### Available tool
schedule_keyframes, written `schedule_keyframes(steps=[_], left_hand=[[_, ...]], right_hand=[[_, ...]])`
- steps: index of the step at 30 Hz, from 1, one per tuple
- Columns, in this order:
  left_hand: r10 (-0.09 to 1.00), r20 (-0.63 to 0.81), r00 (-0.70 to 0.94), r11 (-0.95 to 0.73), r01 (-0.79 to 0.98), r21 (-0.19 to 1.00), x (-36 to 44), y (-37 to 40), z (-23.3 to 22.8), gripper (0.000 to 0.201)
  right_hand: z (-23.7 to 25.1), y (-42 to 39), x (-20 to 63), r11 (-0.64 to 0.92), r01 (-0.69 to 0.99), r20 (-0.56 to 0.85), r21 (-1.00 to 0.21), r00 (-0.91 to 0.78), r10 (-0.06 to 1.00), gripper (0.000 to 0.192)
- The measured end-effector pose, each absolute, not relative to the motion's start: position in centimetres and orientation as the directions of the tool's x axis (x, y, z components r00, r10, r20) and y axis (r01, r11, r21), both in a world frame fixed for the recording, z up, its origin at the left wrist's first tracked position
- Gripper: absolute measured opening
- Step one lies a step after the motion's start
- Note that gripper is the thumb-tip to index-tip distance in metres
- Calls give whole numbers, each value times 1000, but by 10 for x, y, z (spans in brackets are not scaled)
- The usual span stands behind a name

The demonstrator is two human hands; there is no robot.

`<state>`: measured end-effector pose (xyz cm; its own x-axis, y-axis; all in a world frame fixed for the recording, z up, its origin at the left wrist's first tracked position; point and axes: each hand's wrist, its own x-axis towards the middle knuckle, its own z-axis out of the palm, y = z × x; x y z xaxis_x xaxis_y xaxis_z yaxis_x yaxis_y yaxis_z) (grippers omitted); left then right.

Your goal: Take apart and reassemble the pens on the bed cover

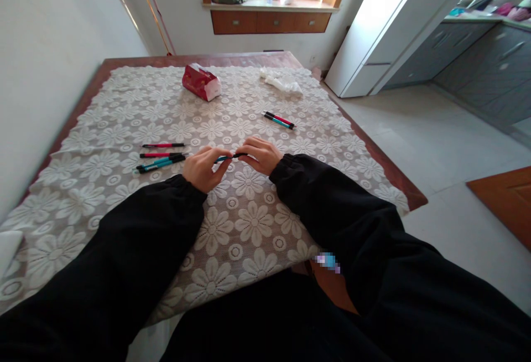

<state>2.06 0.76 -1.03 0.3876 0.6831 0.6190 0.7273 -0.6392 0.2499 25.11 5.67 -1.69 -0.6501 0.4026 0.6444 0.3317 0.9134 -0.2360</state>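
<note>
Between my two hands, just above the flowered tablecloth (254, 222), is a blue and black pen (224, 158). My left hand (204, 167) pinches its blue part between thumb and fingers. The fingers of my right hand (260, 155) close on its black end. Left of my left hand lie several pens: a red and black pen (163, 145) on its own, another red pen (160, 155) nearer me, and teal pens (160, 164) crossing close beside it. Beyond my right hand, a red pen (279, 118) and a teal pen (280, 122) lie side by side.
A red tissue pack (201, 82) sits toward the far side of the table, with a crumpled white plastic bag (282, 83) to its right. The wooden table edge (373, 154) runs along the right. Past it stands a white fridge (369, 35).
</note>
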Motion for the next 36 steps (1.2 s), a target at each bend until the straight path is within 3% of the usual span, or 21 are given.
schedule_keyframes(steps=[15, 23, 30, 36], left_hand=[[714, 599, 362, -612, 738, 283, 21, 7, -7, 20], [721, 591, 361, -601, 751, 275, 21, 7, -8, 21], [785, 509, 353, -562, 752, 345, 22, 5, -7, 23], [754, 550, 360, -592, 734, 332, 21, 7, -8, 23]], right_hand=[[-16, 57, 253, 889, 372, 646, -266, -616, 451, 23], [-20, 61, 253, 899, 371, 644, -233, -633, 428, 29], [-15, 59, 252, 907, 374, 632, -192, -660, 406, 29], [-16, 58, 254, 910, 377, 625, -172, -672, 396, 32]])
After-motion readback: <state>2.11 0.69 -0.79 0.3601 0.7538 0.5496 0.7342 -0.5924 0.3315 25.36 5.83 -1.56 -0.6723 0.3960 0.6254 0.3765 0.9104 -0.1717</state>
